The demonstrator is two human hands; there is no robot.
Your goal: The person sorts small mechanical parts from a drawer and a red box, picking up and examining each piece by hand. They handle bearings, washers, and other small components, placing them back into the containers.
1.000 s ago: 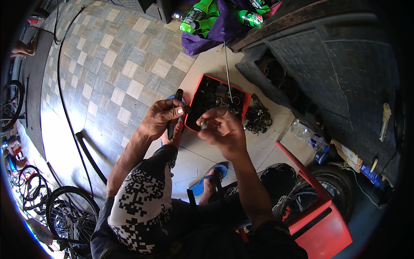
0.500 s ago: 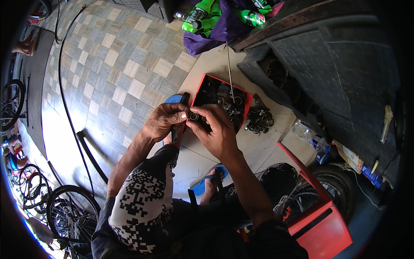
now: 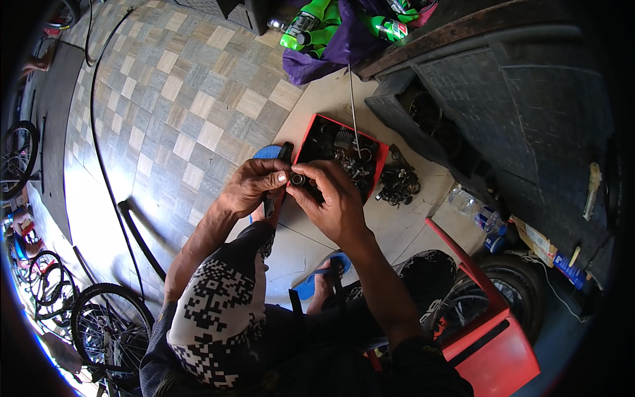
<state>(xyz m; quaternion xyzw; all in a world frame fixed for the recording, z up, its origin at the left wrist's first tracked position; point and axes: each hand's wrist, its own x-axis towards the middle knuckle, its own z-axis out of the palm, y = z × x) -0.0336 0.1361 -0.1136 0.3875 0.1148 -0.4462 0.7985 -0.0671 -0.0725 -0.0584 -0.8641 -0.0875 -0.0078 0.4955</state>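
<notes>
A small dark metal part with a round, ring-like end (image 3: 297, 179) is pinched between my two hands, above the near left edge of a red box. My left hand (image 3: 251, 187) grips it from the left, thumb pressed toward the ring. From the other side, the thumb and forefinger of my right hand (image 3: 333, 202) close on it. Its full shape is hidden by my fingers. A dark elongated piece (image 3: 286, 152) shows just beyond my left fingers; I cannot tell whether that hand holds it. The red box (image 3: 380, 165) contains many dark metal parts and a thin upright rod (image 3: 353, 109).
Right of the box lies a heap of dark metal parts (image 3: 399, 180). A purple bag (image 3: 311, 68) with green bottles stands beyond it. Clear plastic bottles (image 3: 473, 206), a tyre (image 3: 522, 281) and a red chair (image 3: 496, 354) are at right. Bicycle wheels (image 3: 109, 331) stand at left.
My hands and the small part stay in nearly the same place. At the far left edge, another person's foot has shifted slightly.
</notes>
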